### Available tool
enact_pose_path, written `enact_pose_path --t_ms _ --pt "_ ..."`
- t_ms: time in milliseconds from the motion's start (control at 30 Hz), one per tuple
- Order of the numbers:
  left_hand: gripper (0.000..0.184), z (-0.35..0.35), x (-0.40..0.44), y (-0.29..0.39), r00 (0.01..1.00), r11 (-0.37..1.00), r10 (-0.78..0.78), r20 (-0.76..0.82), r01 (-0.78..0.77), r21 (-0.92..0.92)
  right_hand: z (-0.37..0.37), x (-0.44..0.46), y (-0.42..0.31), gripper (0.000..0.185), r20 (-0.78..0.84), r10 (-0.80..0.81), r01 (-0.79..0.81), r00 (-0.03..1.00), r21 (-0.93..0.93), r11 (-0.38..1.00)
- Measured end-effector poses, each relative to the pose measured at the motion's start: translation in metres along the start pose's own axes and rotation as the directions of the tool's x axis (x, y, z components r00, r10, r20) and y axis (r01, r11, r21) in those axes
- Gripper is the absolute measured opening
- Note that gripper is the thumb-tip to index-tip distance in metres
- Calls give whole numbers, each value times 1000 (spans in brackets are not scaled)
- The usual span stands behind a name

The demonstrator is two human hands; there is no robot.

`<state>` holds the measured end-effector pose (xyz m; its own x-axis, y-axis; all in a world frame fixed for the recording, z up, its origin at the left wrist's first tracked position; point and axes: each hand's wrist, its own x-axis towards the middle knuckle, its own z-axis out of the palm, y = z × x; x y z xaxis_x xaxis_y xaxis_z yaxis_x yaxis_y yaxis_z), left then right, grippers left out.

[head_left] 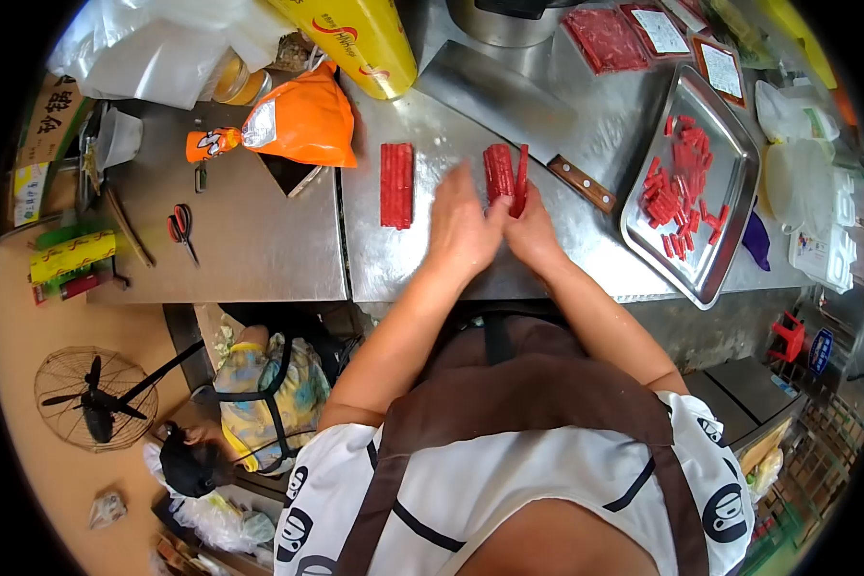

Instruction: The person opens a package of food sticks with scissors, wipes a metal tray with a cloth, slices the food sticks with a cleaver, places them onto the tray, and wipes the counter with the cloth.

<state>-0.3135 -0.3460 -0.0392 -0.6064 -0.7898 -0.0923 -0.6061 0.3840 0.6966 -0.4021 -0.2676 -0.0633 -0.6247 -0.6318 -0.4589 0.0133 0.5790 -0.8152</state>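
On the steel counter, my left hand (465,227) is beside the left edge of a bundle of red sticks (498,173), its fingers blurred by motion. My right hand (534,230) is at the lower right of that bundle, its fingers closed round the lower end of a red stick (522,165) that stands slightly apart. A second bundle of red sticks (396,185) lies by itself to the left. To the right, short cut red pieces (680,178) lie in a metal tray (640,242). A cleaver (499,95) with a wooden handle rests behind the bundle.
An orange bag (304,118), red-handled scissors (181,230) and a yellow package (360,43) are on the left. Packs of red meat (607,39) and a pot (504,23) stand at the back. Another person (271,398) is below the counter's left side.
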Motion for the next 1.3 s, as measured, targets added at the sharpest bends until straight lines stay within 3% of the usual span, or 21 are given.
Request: enact_pose_path --t_ms 33,167,300,367,433,500,567,633,700,767,833,900,967,1033,1200,1300 --pt "67 9 1 3 989 989 -55 139 73 -127 0 2 6 59 5 1 -1 1000 4 1000" --pt "64 24 9 6 979 981 -124 162 146 -131 -12 6 22 61 170 56 -67 984 59 996" --pt "71 28 1 2 995 999 -35 97 33 18 -22 -7 21 63 216 33 -71 976 168 983" --pt "77 33 -8 3 994 980 103 38 -107 167 -27 -8 17 63 194 -1 -43 981 225 973" --pt "79 38 -13 5 994 973 96 49 -104 206 -40 -4 18 60 225 -89 91 970 -1 996" --pt "80 45 -17 5 994 965 89 57 -100 243 -49 -2 11 57 203 -109 115 973 -19 993" --pt "79 56 -20 -3 990 963 129 -61 -111 245 -54 8 15 53 183 -132 142 974 -41 989" --pt "78 53 -24 -11 990 963 140 -26 -130 235 -54 27 29 46 115 -402 416 909 -164 894" --pt "77 48 -26 -19 988 962 152 9 -150 227 -52 39 28 44 116 -459 473 881 -167 865" --pt "76 43 -30 -26 962 955 258 -85 -241 170 -51 42 24 42 117 -511 524 852 -170 835" --pt "75 42 -34 -31 957 960 260 -129 -241 141 -50 43 15 41 123 -582 594 804 -233 770" --pt "78 45 -39 -35 930 961 272 -248 -276 17 -46 50 13 41 156 -615 634 773 -176 753" --pt "78 52 -44 -35 934 964 232 -270 -259 -65 -41 58 12 42 191 -644 669 740 -120 733" --pt "75 63 -42 -33 891 948 127 -436 -239 -212 -38 63 13 47 241 -642 658 728 18 753" --pt "54 76 -25 -31 800 931 -31 -599 -195 -308 -37 56 17 46 366 -519 539 772 55 840" --pt "48 74 -24 -30 786 935 -54 -615 -177 -308 -35 47 18 45 302 -534 527 789 112 842"
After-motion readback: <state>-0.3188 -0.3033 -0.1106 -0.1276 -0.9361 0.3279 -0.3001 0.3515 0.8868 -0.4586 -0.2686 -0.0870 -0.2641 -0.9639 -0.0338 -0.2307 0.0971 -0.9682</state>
